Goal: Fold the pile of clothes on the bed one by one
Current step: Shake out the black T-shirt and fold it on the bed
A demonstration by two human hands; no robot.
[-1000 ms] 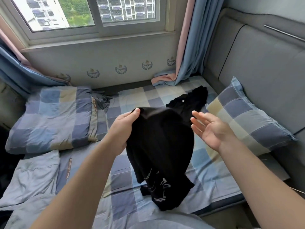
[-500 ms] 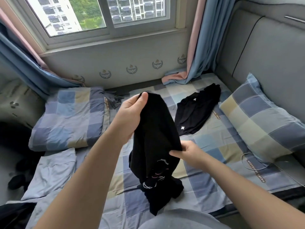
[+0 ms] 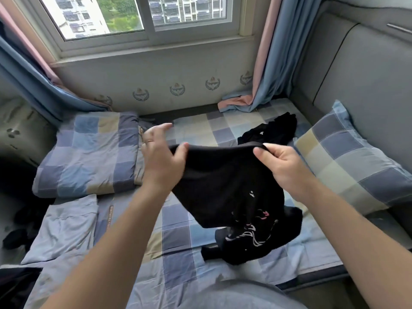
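Above the bed [image 3: 189, 239] a black garment [image 3: 225, 186] with pale printed lettering hangs by its top edge. The left hand [image 3: 161, 159] pinches that edge under its thumb, while its upper fingers stick out loosely behind the cloth. The right hand [image 3: 282, 166] pinches the same edge further along, thumb in front and fingers curled behind. The edge runs nearly taut between them, and the lower part slumps in a heap onto the bed. A second black garment [image 3: 270, 132] lies crumpled beyond, near the checked pillow [image 3: 356, 166].

The held cloth looks thin, light and limp: it will likely sag wherever it is not held and keep no shape of its own. It is probably best taken at two corners or the shoulder seams, then laid flat so the bed carries it while each fold goes over. Whether the edge now held is hem or shoulders, I cannot tell.
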